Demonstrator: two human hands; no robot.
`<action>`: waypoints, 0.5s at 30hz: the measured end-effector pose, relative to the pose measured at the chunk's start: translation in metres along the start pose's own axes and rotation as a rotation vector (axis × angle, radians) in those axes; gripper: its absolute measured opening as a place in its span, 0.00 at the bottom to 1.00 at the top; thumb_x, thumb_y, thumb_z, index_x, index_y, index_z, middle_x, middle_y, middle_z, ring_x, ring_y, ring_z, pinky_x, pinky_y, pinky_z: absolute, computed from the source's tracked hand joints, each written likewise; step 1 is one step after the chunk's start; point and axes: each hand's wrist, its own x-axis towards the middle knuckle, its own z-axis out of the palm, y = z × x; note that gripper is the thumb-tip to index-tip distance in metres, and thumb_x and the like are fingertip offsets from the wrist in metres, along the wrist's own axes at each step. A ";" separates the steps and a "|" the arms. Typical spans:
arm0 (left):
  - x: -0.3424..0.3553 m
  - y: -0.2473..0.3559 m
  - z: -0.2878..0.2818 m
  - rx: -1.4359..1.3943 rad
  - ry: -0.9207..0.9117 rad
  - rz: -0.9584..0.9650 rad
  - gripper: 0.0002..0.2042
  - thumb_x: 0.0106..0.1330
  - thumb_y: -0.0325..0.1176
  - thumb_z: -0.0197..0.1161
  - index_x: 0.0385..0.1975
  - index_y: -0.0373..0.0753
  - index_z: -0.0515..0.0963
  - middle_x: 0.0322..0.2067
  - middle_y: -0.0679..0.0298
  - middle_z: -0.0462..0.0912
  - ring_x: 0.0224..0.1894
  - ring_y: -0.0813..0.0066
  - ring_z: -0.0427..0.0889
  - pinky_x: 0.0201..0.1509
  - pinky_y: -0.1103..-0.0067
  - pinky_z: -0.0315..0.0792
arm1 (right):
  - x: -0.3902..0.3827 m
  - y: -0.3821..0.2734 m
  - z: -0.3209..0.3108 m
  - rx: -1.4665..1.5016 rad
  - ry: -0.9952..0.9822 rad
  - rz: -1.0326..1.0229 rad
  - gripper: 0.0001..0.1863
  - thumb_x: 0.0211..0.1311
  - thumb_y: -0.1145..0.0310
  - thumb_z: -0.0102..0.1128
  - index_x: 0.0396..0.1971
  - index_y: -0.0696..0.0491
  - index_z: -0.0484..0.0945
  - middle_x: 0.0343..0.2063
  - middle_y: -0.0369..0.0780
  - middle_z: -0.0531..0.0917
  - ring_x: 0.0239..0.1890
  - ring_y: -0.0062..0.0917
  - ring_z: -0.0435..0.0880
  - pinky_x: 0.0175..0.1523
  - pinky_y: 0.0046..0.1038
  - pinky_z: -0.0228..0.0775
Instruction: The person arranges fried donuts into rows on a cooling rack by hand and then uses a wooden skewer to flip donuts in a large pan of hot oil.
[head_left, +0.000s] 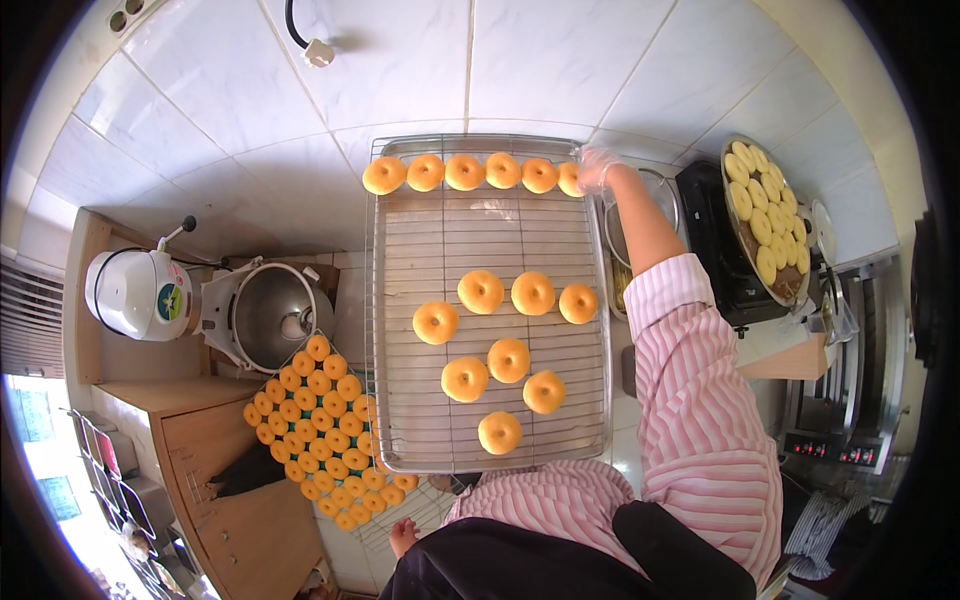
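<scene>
Gloved and reaching far forward, the right hand (597, 168) has its grip on the last doughnut (571, 178) at the right end of a row of six along the far edge of a wire cooling rack (400, 250); how tightly the fingers close on it cannot be told from this angle. The left hand (402, 537) hangs low by the person's body, bare fingers loosely curled, holding nothing.

From the left: a white rice cooker (138, 293) stands on a wooden cabinet (240, 460), with an open mixer bowl (270, 315) just beside it. Below these, a second rack of small golden doughnuts (318, 432) lies packed in tight rows, partly tucked under the big rack. On the big rack, beyond the far row, eight more doughnuts (495, 360) sit loosely scattered across the middle and near part. To the right, past the pink striped sleeve (690, 400), a round tray of pale raw dough rings (762, 220) rests tilted on a black appliance (718, 245).
</scene>
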 end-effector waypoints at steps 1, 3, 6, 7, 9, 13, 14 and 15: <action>-0.001 0.006 0.001 0.004 0.015 0.017 0.11 0.62 0.31 0.57 0.40 0.32 0.75 0.28 0.61 0.81 0.28 0.75 0.81 0.26 0.82 0.70 | 0.001 0.001 0.001 0.000 0.054 0.045 0.22 0.35 0.63 0.69 0.35 0.58 0.80 0.37 0.46 0.82 0.41 0.34 0.82 0.44 0.31 0.75; -0.002 0.017 0.004 0.010 0.003 0.039 0.11 0.61 0.31 0.57 0.40 0.33 0.76 0.29 0.61 0.81 0.28 0.76 0.81 0.24 0.83 0.68 | 0.001 0.000 0.002 -0.013 -0.006 -0.010 0.36 0.32 0.62 0.72 0.47 0.58 0.71 0.44 0.46 0.79 0.46 0.35 0.80 0.48 0.31 0.73; -0.001 0.021 0.008 0.023 -0.019 0.047 0.10 0.62 0.31 0.57 0.40 0.33 0.76 0.29 0.61 0.81 0.28 0.76 0.81 0.25 0.83 0.69 | -0.002 -0.010 0.000 -0.010 -0.050 -0.021 0.45 0.30 0.61 0.74 0.55 0.57 0.66 0.48 0.46 0.78 0.50 0.36 0.77 0.52 0.32 0.71; 0.000 0.019 0.008 0.029 -0.027 0.045 0.10 0.62 0.30 0.57 0.39 0.32 0.76 0.29 0.61 0.81 0.28 0.76 0.80 0.26 0.83 0.70 | -0.003 -0.013 -0.001 -0.014 -0.054 -0.010 0.45 0.30 0.60 0.75 0.55 0.56 0.66 0.48 0.46 0.77 0.50 0.36 0.77 0.53 0.32 0.71; 0.003 0.013 0.010 -0.007 -0.027 0.107 0.10 0.62 0.30 0.57 0.39 0.31 0.76 0.29 0.60 0.81 0.28 0.76 0.80 0.28 0.82 0.72 | -0.009 -0.017 -0.003 0.042 -0.004 -0.033 0.46 0.31 0.60 0.75 0.57 0.55 0.65 0.49 0.46 0.77 0.52 0.36 0.76 0.54 0.31 0.70; 0.003 -0.003 0.007 -0.056 -0.016 0.067 0.10 0.61 0.28 0.56 0.38 0.28 0.75 0.28 0.59 0.81 0.26 0.76 0.79 0.31 0.81 0.74 | -0.023 -0.023 -0.008 0.069 0.036 -0.013 0.46 0.33 0.60 0.74 0.58 0.54 0.64 0.52 0.45 0.74 0.54 0.36 0.74 0.56 0.32 0.68; 0.002 -0.006 0.006 -0.032 -0.021 0.042 0.10 0.61 0.28 0.56 0.38 0.28 0.75 0.28 0.59 0.80 0.26 0.76 0.79 0.30 0.81 0.74 | -0.026 -0.025 -0.009 0.076 0.029 -0.039 0.46 0.34 0.59 0.73 0.59 0.53 0.64 0.53 0.45 0.74 0.54 0.36 0.74 0.56 0.31 0.68; -0.001 -0.007 0.004 -0.009 -0.026 0.017 0.10 0.62 0.28 0.56 0.38 0.28 0.75 0.27 0.59 0.80 0.25 0.75 0.79 0.30 0.81 0.74 | -0.028 -0.026 -0.010 0.075 0.026 -0.056 0.46 0.35 0.58 0.73 0.59 0.53 0.63 0.53 0.45 0.73 0.54 0.36 0.74 0.56 0.31 0.68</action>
